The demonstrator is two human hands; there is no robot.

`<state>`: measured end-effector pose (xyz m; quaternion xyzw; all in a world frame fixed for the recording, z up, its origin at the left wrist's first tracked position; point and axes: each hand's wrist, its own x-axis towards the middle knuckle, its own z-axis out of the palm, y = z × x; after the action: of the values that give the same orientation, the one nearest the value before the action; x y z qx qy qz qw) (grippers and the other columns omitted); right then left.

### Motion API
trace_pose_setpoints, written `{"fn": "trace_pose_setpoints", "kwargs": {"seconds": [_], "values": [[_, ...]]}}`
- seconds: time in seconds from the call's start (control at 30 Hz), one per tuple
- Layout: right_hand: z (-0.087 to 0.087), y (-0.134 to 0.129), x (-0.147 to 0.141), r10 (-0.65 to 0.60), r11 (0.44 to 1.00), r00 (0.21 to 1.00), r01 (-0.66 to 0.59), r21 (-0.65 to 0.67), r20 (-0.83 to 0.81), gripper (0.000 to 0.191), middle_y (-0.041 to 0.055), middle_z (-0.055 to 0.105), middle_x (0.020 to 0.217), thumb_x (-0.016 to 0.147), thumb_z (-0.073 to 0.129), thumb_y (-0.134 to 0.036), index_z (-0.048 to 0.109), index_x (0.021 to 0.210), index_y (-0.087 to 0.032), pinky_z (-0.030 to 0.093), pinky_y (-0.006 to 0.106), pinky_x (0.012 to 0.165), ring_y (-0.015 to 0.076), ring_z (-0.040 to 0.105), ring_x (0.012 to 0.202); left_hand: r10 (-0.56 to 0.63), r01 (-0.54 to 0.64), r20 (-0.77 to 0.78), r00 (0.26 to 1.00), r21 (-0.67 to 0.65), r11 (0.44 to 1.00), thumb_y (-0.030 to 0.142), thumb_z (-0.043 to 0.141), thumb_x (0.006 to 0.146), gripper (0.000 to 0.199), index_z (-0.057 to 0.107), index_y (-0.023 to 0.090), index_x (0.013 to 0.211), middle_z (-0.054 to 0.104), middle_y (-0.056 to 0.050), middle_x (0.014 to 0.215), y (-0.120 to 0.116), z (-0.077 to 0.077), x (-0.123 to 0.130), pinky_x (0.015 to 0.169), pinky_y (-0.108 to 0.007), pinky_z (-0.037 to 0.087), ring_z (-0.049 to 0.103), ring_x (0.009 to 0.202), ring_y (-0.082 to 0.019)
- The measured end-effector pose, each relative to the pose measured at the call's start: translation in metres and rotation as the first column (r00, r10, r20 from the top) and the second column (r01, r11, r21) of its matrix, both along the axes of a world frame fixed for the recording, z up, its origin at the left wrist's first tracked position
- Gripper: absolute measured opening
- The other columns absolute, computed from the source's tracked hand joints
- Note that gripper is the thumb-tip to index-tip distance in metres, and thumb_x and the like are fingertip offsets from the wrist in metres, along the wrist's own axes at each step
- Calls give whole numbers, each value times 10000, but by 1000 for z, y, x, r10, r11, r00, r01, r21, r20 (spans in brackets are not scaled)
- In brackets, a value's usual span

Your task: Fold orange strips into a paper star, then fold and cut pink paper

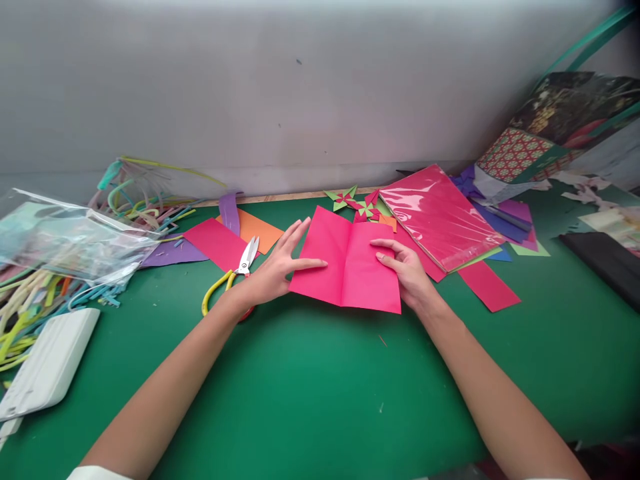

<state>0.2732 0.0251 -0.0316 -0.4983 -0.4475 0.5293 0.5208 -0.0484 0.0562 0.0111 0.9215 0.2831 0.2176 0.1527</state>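
A bright pink sheet of paper (367, 267) with a crease down its middle is tilted over the green table, partly opened out along the fold. My left hand (275, 270) is at its left edge, thumb lying across the front and the other fingers stretched out along the side. On the right edge, my right hand (407, 270) grips the sheet, with thumb and a finger on the front and the rest partly hidden. Scissors (245, 260) with yellow and red handles lie beside my left hand, blades partly open. Behind the sheet are green and red folded paper stars (367, 210).
A plastic-wrapped pack of pink paper (440, 217) lies at the back right near coloured sheets and a patterned bag (530, 147). Purple and orange (257, 230) pieces lie back left. Pipe cleaners (30, 313), a clear plastic bag (60, 233) and a white device (53, 360) crowd the left.
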Motion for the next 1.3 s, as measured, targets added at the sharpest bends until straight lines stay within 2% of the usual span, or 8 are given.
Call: {"fn": "trace_pose_setpoints", "kwargs": {"seconds": [0.07,0.17,0.3,0.63,0.87,1.0,1.1,1.3], "values": [[0,-1,0,13,1000,1000,-13,-14,-2,444,104,736,1203,808,776,-365,715,1223,-219,580,320,690,215,708,870,-27,31,-36,999,87,996,104,733,867,454,741,358,1243,159,-49,1742,-2,-3,5,1243,-705,163,58,1614,-365],[-1,-1,1,34,999,999,-34,-4,37,431,95,721,1247,843,741,-348,714,1257,-231,569,308,689,210,702,890,-83,84,-11,996,81,993,200,714,920,242,787,340,1104,480,-58,1601,-4,-7,10,1259,-687,113,275,1570,-316],[-4,2,3,6,998,994,-12,55,109,359,93,733,1215,871,732,-367,750,1198,-222,562,311,727,220,691,955,-45,67,182,982,-119,991,266,608,1005,176,769,255,1074,770,-76,1187,-8,-8,14,1258,-562,269,655,1251,-217],[1,1,-1,55,998,995,-56,14,89,366,83,727,1232,790,801,-311,768,1144,-226,556,287,689,216,687,935,40,23,369,929,-165,986,281,662,974,110,736,211,934,774,-10,872,-11,-3,18,1133,-434,451,705,797,-154],[3,-3,-2,150,973,983,-129,-193,101,314,-40,598,650,748,849,-426,667,907,-226,361,222,371,112,489,467,-47,134,396,917,-194,972,263,652,977,124,765,218,956,781,-63,942,-19,12,19,948,-370,544,725,925,-212],[5,-3,2,199,975,959,-172,-143,201,270,38,733,955,757,807,-314,730,999,-222,507,255,558,161,648,712,-68,151,320,945,-242,959,268,652,978,157,787,235,1053,787,-73,1017,-17,18,11,851,-309,566,738,956,-211],[6,-3,4,234,972,918,-214,-97,320,288,66,735,1186,812,688,-235,770,1089,-236,548,311,719,228,687,954,-195,248,181,964,-354,901,267,615,1001,222,784,267,1146,790,-63,1126,-14,17,5,933,-290,555,737,1069,-213],[5,-4,3,187,982,895,-180,-57,405,396,59,743,1228,856,581,-191,778,1193,-261,540,371,817,263,678,1038,-245,222,22,969,-508,832,305,579,1020,274,772,302,1214,796,-34,1154,-12,5,3,936,-267,538,752,1059,-210]]}}
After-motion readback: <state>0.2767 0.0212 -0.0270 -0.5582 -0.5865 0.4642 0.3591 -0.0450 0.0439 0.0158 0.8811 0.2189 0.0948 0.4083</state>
